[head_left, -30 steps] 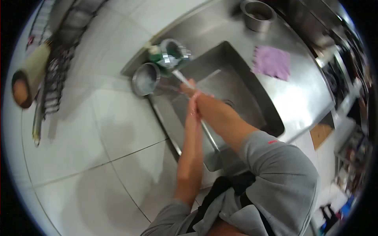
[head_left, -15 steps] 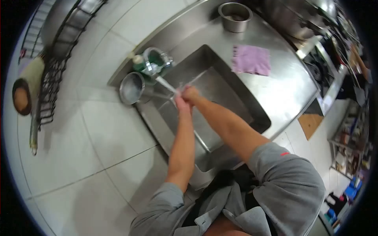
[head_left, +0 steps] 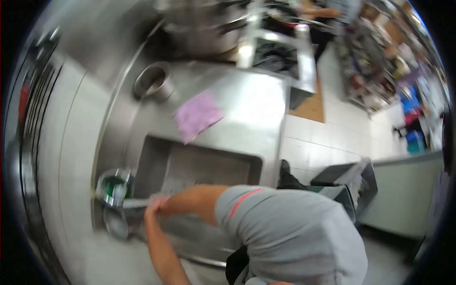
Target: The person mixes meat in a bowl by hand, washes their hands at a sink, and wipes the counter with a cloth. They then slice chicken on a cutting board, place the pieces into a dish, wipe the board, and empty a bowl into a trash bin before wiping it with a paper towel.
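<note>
My left hand [head_left: 151, 208] and my right hand [head_left: 164, 203] are together at the end of the faucet [head_left: 136, 203], over the near left part of the steel sink [head_left: 209, 161]. Motion blur smears the fingers, so I cannot make out their pose or anything between them. Behind the faucet stands a container with something green [head_left: 113, 186] in it. A round metal strainer [head_left: 115, 223] is beside the faucet, close to my left hand.
A purple cloth [head_left: 197, 116] lies on the steel counter [head_left: 242, 104] beyond the sink. Near the wall stands a metal pot [head_left: 154, 83]. Farther off are a large pot [head_left: 194, 35], a stove [head_left: 280, 57], a co-worker's arm [head_left: 319, 12] and stocked shelves [head_left: 370, 61]. Bins [head_left: 346, 185] stand at right.
The view has swung to the right, bringing the stove, shelves and bins further into sight. My hands stay together at the faucet.
</note>
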The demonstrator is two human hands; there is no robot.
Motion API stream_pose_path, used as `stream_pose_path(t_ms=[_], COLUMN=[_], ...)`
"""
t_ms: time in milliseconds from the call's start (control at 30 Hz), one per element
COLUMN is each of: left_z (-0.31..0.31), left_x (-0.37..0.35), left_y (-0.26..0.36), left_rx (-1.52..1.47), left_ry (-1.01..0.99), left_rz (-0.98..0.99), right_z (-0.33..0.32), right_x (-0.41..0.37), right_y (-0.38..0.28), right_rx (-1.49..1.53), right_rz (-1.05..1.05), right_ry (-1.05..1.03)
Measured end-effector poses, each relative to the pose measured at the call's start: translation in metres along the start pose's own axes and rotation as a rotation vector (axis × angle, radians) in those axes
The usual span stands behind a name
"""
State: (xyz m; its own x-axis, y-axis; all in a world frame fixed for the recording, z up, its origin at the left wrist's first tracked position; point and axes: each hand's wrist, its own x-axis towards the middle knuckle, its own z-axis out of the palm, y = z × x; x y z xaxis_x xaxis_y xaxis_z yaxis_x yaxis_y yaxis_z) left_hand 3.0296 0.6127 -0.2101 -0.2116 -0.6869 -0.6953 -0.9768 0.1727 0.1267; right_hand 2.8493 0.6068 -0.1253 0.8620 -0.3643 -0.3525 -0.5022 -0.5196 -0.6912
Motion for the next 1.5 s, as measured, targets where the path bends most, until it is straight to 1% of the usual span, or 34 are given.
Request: stream_pose_path(t_ms=[67,100,167,200,267,300,367,400,433,467,500,533,633,700,733,767,833,867,900,933,1000,1033,1067,1100,1167,1200,1233,1267,1300,1333,1400,1433,1467,1500], left_z=[-0.128,-0.135,-0.143,-0.145,-0.147,-0.14,-0.12,-0.126,-0.138,-0.146,-0.12,-0.099,-0.056,-0.046,-0.051,-0.066,-0.09,-0.088,-0.079,-0.073,-0.059,-0.05,-0.039,-0.035,-0.027,-0.027,-0.047,-0.067,-0.072,-0.073,-0.077,-0.086,-0.088,-0.087], left_x=[-0.077,-0.079,-0.072,-0.074,-0.087,-0.088,-0.084,-0.094,-0.121,-0.133,-0.124,-0.112,-0.078,-0.057,-0.04,-0.033,-0.045,-0.034,-0.013,-0.006,-0.001,-0.008,-0.022,-0.037,-0.08,-0.098,-0.119,-0.14,-0.136,-0.129,-0.111,-0.103,-0.087,-0.068], left_y=[0.13,0.126,0.125,0.132,0.146,0.144,0.14,0.16,0.192,0.209,0.197,0.183,0.142,0.122,0.116,0.118,0.133,0.13,0.119,0.108,0.111,0.112,0.112,0.113,0.125,0.131,0.157,0.183,0.19,0.196,0.189,0.171,0.156,0.144], left_rx=[-0.358,-0.601,-0.619,-0.616,-0.729,-0.723,-0.735,-0.732,-0.727,-0.719,-0.504,-0.505,-1.465,-2.059,-2.06,-2.119,-2.039,-2.039,-1.876,-1.86,-1.962,-2.036,-2.107,-2.171,-2.317,-2.384,-2.48,-2.574,-2.568,-2.479,-2.405,-2.331,-2.242,-2.253], left_ry=[0.016,-0.097,-0.206,-0.209,-0.18,-0.18,0.323,0.322,0.546,0.774,1.045,1.034,0.914,0.701,0.679,0.622,0.611,0.604,0.719,0.754,0.836,0.889,0.954,1.027,1.144,1.143,1.108,1.066,1.079,1.044,0.984,0.86,0.732,0.731], left_rz=[-0.149,0.056,0.201,0.204,0.138,0.133,0.449,0.452,0.452,0.454,0.36,0.369,-0.067,-0.411,-0.39,-0.329,-0.328,-0.314,-0.172,-0.166,-0.153,-0.153,-0.157,-0.146,-0.122,-0.1,-0.014,0.069,0.063,-0.091,-0.217,-0.404,-0.585,-0.57], right_z=[-0.002,-0.002,-0.003,-0.005,-0.006,-0.006,-0.009,-0.01,-0.011,-0.011,-0.009,-0.009,-0.011,-0.016,-0.021,-0.026,-0.034,-0.04,-0.045,-0.049,-0.041,-0.029,-0.039,-0.025,-0.046,-0.019,-0.024,-0.025,-0.027,-0.022,-0.014,-0.004,0.016,0.006], right_x=[-0.003,-0.007,-0.01,-0.01,-0.007,-0.006,-0.006,-0.006,-0.005,-0.004,-0.004,-0.004,-0.005,-0.009,-0.011,-0.015,-0.016,-0.016,-0.014,-0.01,0.007,0.021,-0.003,0.019,0.007,0.04,0.053,0.056,0.058,0.052,0.045,0.041,0.048,0.024], right_y=[0.01,0.013,0.015,0.013,0.008,0.004,0.002,0.001,-0.001,-0.004,-0.005,-0.004,-0.007,-0.005,-0.005,-0.007,-0.011,-0.009,-0.013,-0.016,-0.033,-0.043,-0.056,-0.056,-0.047,-0.044,-0.042,-0.044,-0.046,-0.052,-0.045,-0.021,0.011,-0.001], right_rx=[0.024,0.031,0.062,0.073,0.087,0.101,0.128,0.139,0.153,0.163,0.185,0.208,0.289,0.352,0.4,0.444,0.537,0.582,0.637,0.651,0.525,0.451,0.516,0.41,0.374,0.762,0.956,1.194,1.427,1.432,1.875,1.434,0.987,1.415], right_rz=[0.05,0.061,0.087,0.098,0.103,0.112,0.126,0.132,0.14,0.147,0.152,0.165,0.202,0.247,0.27,0.297,0.36,0.415,0.475,0.582,0.838,0.888,0.74,0.7,0.213,0.321,0.387,0.421,0.462,0.472,0.655,0.447,0.25,0.319], right_ry=[-0.003,0.0,0.013,0.022,0.035,0.049,0.065,0.068,0.077,0.079,0.095,0.104,0.146,0.203,0.236,0.274,0.361,0.43,0.519,0.659,0.977,1.098,0.684,0.629,0.215,0.51,0.557,0.516,0.483,0.474,0.693,0.517,0.466,0.499])
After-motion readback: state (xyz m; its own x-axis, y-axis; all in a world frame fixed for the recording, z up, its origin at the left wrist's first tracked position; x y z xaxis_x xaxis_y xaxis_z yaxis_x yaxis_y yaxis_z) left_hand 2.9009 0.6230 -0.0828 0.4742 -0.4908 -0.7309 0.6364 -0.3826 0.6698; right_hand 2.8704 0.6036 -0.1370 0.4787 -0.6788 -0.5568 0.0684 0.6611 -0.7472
